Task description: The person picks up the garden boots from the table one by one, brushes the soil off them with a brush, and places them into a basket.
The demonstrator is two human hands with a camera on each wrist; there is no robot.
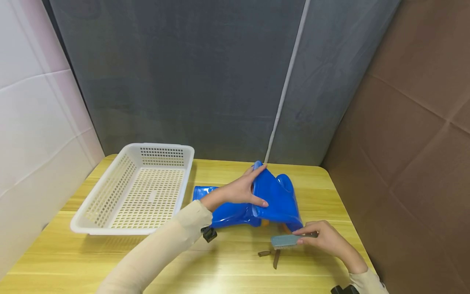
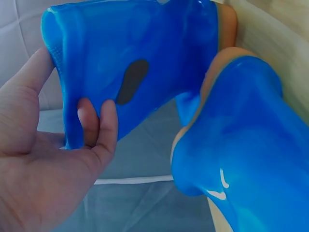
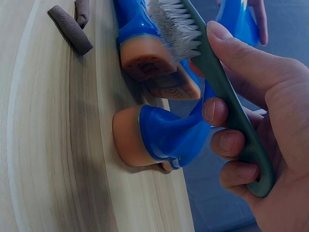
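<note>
My left hand (image 1: 236,191) grips a blue rain boot (image 1: 277,200) by the rim of its shaft, thumb on one side and fingers on the other. On that shaft, a dark oval patch (image 2: 133,82) shows in the left wrist view. The second blue rain boot (image 1: 229,214) lies on its side beneath my left hand; both have orange soles. My right hand (image 1: 327,237) holds a scrubbing brush (image 3: 222,87) by its green handle, fingers curled round it. The pale bristles face down over the table, near the gripped boot but apart from its shaft.
Two brown clay-like pieces (image 1: 276,259) lie on the wooden table (image 1: 220,265) below the brush. A white perforated plastic basket (image 1: 188,179) stands at the left. A grey curtain (image 1: 183,81) hangs behind the table, with a brown one (image 1: 415,143) at the right.
</note>
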